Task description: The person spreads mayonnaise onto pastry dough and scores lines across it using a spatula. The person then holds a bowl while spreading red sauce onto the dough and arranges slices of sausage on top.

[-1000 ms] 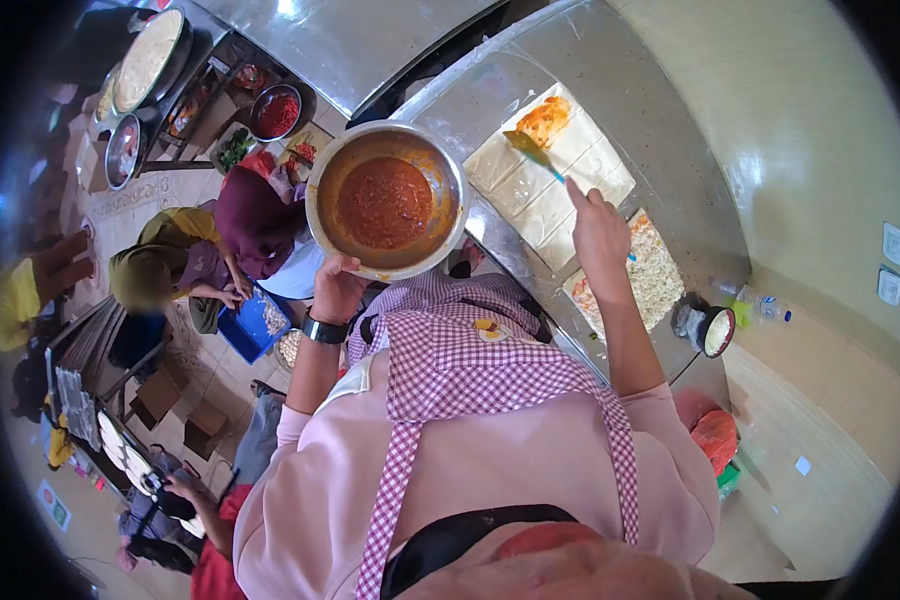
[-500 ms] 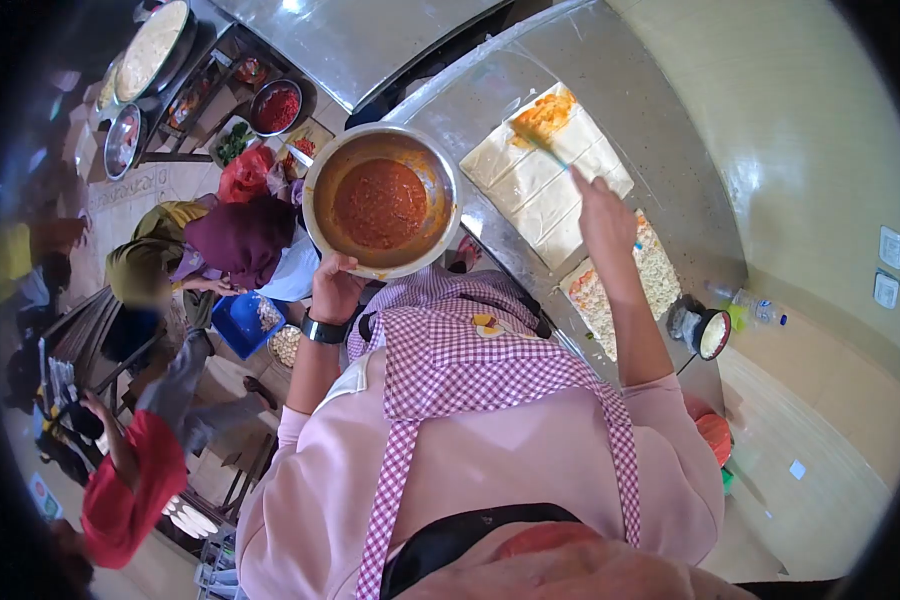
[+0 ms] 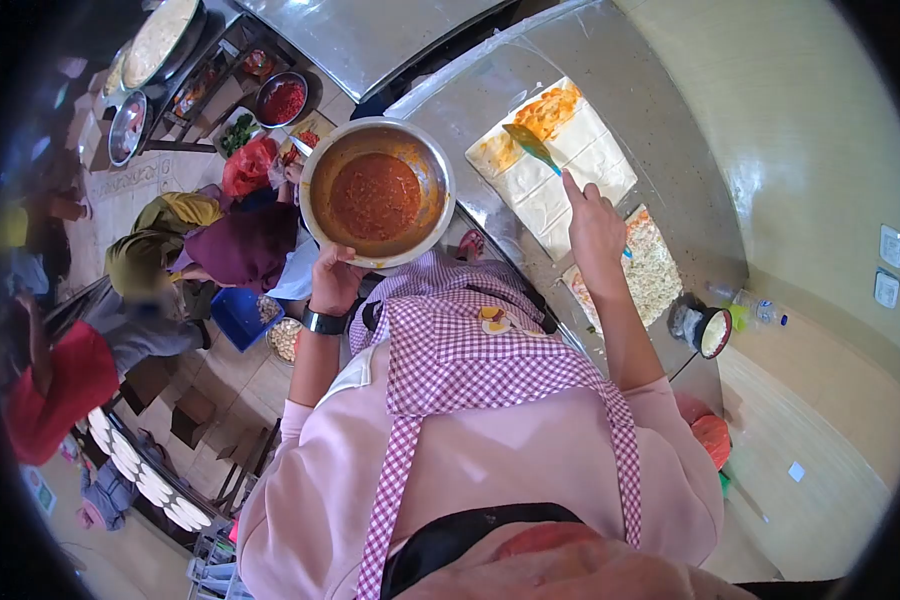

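One bowl (image 3: 425, 230) here, tipped slightly, and the left hand (image 3: 336, 281) has it by the near rim, thumb on the edge; one pool of chunky red sauce (image 3: 373, 197) sits inside. One spatula (image 3: 536, 148), gripped in the right hand (image 3: 596, 228), forefinger stretched along the handle, blade over the far part of the dough sheet (image 3: 560, 195); whether it touches, I can't tell.

Two sheets on the table (image 3: 670, 150): the plain one, creased across, lies by the left edge with an orange smear (image 3: 548, 112) at its far end; the topped sheet (image 3: 656, 275), under pale crumbs, is just beside it, toward the near edge. The right hand and forearm cut across the gap and hide part of the topped one. One cup (image 3: 712, 332) of white stuff stands at the near right corner, one clear bottle (image 3: 768, 312) by the wall side.

Over to the left, at least three other people, one in a maroon headscarf (image 3: 245, 245), part-hidden by the bowl. One blue tub (image 3: 242, 318) on the floor, one bowl of red pieces (image 3: 281, 101) farther off.
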{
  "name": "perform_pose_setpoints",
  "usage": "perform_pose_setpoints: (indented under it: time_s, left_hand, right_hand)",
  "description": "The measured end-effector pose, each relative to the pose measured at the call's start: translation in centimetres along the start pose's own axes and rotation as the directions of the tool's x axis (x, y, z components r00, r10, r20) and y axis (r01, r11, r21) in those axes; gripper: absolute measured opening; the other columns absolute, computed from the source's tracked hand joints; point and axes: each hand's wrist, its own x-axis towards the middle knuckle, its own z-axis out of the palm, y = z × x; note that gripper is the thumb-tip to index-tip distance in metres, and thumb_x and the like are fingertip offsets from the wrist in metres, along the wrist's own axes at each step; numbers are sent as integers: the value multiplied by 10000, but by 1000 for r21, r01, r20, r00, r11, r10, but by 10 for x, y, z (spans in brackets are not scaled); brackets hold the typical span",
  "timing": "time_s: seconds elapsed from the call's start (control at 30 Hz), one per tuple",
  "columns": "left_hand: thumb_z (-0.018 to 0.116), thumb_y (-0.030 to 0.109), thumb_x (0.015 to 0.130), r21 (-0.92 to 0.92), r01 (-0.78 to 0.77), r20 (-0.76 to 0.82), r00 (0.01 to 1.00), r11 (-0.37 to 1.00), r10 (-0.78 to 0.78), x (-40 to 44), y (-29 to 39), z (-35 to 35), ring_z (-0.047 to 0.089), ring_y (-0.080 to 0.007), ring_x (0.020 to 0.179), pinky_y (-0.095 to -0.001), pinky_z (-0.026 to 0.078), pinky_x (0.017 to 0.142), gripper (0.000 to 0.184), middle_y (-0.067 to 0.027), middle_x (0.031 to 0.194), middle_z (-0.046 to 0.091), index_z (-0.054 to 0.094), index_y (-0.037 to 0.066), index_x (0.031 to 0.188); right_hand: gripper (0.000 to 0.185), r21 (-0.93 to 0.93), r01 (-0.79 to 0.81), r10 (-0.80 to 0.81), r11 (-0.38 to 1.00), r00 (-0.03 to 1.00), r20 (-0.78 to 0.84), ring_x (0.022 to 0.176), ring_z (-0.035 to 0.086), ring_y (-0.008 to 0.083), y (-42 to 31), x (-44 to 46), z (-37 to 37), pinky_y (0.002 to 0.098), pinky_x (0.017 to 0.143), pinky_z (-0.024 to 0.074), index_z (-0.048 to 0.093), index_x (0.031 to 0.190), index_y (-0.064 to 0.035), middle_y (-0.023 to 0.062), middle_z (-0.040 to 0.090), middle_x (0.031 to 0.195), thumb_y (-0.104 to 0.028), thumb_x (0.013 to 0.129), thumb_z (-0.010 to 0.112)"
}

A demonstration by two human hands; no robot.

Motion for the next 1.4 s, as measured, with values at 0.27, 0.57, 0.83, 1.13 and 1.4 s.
perform_pose_setpoints:
  time_s: [0.27,0.57,0.83,1.13,1.4]
  left_hand:
    - [509,99,706,93,-59,39,998,994,56,8,-7,22,529,-274,1044,-459,445,874,425,-119,1144,521,451,1,1115]
    - [470,-6,633,242,-103,225,973,965,47,16,-12,86,461,-237,1107,-343,494,788,926,-85,1338,303,4,219,1402]
    - [453,-13,656,207,-64,190,981,976,24,12,-6,89,474,-227,1088,-356,510,777,867,-93,1297,330,47,232,1382]
    - [440,1,690,184,-90,82,994,979,76,11,3,28,529,-222,1003,-334,519,747,634,-81,1170,437,241,143,1275]
    - [477,75,712,190,-107,11,994,976,107,-4,7,34,555,-276,1012,-430,476,852,528,-141,1156,499,341,0,1217]
  right_hand:
    - [422,276,73,-83,958,996,25,698,584,247,-18,-36,-30,364,591,482,526,1193,-234,83,537,816,-78,803,484]
    - [379,88,253,-224,963,940,-256,682,557,206,-48,-22,-14,344,553,473,548,1173,-225,55,486,737,-111,818,483]
    - [351,829,80,-109,554,994,-24,704,574,201,6,-35,3,276,656,471,566,1171,-143,113,605,891,-72,830,524]
    - [374,179,-92,95,979,995,-5,722,584,267,8,-3,25,387,623,472,533,1191,-216,106,527,806,-112,843,441]
    - [445,123,-5,5,992,1000,-3,721,580,251,1,-10,6,377,612,487,527,1200,-214,102,518,832,-51,794,446]
